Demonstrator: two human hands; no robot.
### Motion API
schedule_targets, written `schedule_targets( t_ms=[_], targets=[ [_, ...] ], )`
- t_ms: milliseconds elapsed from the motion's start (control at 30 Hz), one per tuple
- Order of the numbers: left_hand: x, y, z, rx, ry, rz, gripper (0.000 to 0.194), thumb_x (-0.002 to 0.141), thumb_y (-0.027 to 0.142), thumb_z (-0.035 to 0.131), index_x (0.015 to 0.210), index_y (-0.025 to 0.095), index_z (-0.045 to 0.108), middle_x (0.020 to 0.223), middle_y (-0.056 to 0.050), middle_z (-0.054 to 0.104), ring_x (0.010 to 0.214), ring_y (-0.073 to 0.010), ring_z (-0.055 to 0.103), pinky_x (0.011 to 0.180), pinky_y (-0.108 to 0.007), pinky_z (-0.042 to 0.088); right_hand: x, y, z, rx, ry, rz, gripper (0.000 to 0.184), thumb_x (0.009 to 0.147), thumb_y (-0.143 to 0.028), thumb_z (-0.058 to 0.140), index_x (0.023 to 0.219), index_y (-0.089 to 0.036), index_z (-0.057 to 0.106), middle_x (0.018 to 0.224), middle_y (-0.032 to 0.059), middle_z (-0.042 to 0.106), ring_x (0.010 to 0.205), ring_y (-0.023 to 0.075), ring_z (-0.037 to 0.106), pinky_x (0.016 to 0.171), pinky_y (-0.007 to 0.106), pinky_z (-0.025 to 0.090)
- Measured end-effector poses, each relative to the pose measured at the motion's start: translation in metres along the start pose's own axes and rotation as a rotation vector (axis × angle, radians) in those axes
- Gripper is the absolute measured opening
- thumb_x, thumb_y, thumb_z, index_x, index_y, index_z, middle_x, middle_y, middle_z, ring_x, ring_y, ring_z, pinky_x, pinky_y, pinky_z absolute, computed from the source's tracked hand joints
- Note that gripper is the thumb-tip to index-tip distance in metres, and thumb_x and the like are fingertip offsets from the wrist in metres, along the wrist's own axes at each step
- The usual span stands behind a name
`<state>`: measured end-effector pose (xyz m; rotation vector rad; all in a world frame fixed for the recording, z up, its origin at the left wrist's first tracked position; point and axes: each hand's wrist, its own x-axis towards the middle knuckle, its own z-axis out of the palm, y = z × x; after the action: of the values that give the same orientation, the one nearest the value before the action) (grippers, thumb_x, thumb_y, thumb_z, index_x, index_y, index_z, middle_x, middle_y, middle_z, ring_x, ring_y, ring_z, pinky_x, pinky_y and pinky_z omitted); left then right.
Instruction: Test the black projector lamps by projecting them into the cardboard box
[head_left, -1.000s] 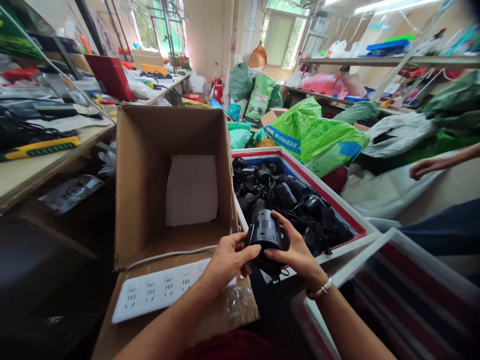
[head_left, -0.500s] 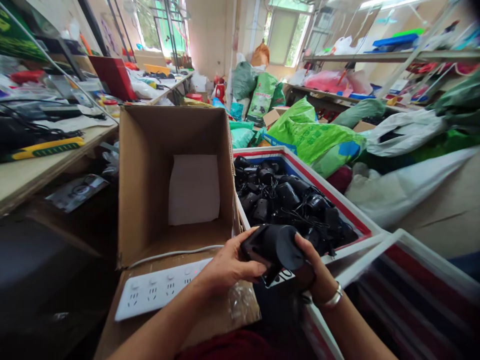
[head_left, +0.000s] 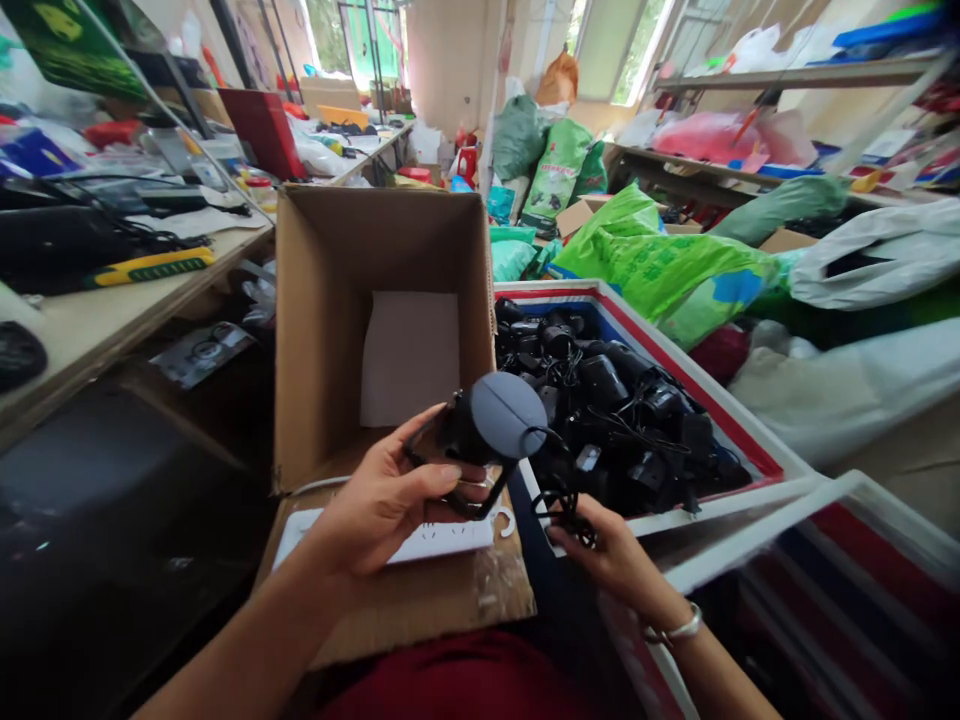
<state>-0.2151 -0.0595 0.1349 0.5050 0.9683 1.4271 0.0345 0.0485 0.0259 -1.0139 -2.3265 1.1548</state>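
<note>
My left hand (head_left: 382,497) grips a black round device (head_left: 499,420) with a grey domed cap and a thin black bracket, holding it above the front of a cardboard box (head_left: 375,240). My right hand (head_left: 611,556) pinches a looped black cable (head_left: 566,515) that runs up to the device. The hand sits at the near rim of a tray (head_left: 694,395) piled with several similar black devices (head_left: 607,400). A white sheet (head_left: 409,360) lies inside the box. A white power strip (head_left: 450,542) sits under my left hand, partly hidden.
A wooden workbench (head_left: 105,310) with cables and a yellow-handled tool runs along the left. Behind the tray are green sacks (head_left: 660,265) and white bags. Another red-and-blue striped tray (head_left: 847,570) sits at the lower right. Shelves hold more bags.
The device has turned, its grey cap now facing up, and my left hand alone holds it. My right hand has moved down and right onto the cable. The whole view has shifted slightly.
</note>
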Motion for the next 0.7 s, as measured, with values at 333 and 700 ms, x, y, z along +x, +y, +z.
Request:
schedule_targets(
  t_ms=[333,700],
  targets=[
    [-0.068,0.032,-0.043,0.033,0.195,0.177,0.057,0.065,0.014,0.072,0.119,0.023,0.057,0.080,-0.008,0.076,0.066,-0.0261,0.071,0.059,-0.034,0.058,0.046,-0.009,0.026,0.006,0.140,-0.138,0.018,0.084,-0.033,0.053,0.086,-0.019,0.064,0.082,0.0055,0.066,0.074,0.0209,0.062,0.068,0.033,0.050],
    [-0.080,0.002,-0.091,-0.073,0.285,0.191,0.050,0.067,0.009,0.068,0.114,0.020,0.054,0.085,-0.010,0.076,0.068,-0.0209,0.071,0.062,-0.031,0.059,0.064,-0.024,0.089,0.047,-0.013,-0.205,0.018,0.083,-0.025,0.053,0.076,-0.021,0.068,0.070,0.0041,0.067,0.067,0.0211,0.062,0.065,0.035,0.050]
  ],
)
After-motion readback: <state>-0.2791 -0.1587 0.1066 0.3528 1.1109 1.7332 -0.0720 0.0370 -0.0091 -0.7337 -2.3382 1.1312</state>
